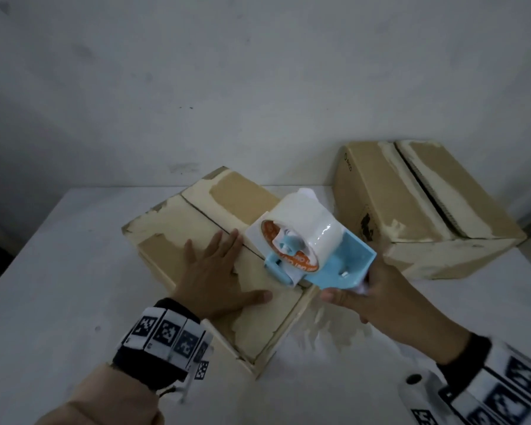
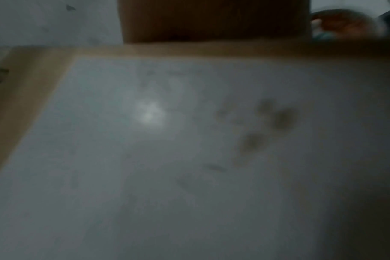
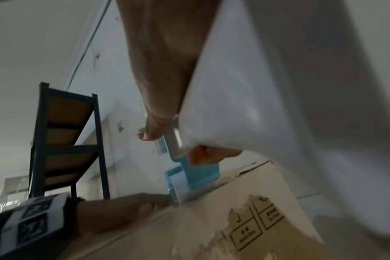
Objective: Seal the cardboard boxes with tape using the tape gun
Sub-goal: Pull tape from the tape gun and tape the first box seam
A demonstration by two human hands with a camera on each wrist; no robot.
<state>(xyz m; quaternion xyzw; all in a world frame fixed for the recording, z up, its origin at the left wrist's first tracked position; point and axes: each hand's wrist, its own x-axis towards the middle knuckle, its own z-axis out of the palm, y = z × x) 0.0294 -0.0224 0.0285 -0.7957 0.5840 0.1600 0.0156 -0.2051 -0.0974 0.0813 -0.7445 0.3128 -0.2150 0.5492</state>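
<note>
Behind, second box (image 1: 411, 210) flanks tape gun (image 1: 325, 259).

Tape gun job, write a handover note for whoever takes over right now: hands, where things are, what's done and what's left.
Left hand: flat, fingers spread, pressing down the flaps of the near box.
Right hand: grips the handle of the blue tape gun, whose front end sits at the near end of that box's centre seam.
Second box: back right on the table, centre seam gaping.
Done: no fresh tape visible along either seam.
Left: run tape along the near box's seam, cut it, then close and tape the second box.
</note>
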